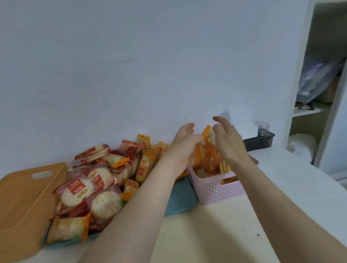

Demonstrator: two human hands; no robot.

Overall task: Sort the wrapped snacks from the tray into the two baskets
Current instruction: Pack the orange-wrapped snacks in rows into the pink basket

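Observation:
Wrapped snacks (88, 187), red-edged round crackers and orange-edged packets, lie heaped on a teal tray (181, 198). To its right stands a pink perforated basket (220, 188) with orange-wrapped snacks (211, 165) inside. An orange basket (20, 205) with a handle slot sits at the left. My left hand (183, 144) is above the pink basket's left end, its fingers curled round an orange-wrapped packet (206, 132). My right hand (230, 143) hovers over the same basket with relaxed fingers and holds nothing.
A dark bin (257, 142) stands against the wall behind the pink basket. The white table (211, 238) stretches toward me. A white shelf unit (315, 106) with bags rises at the right.

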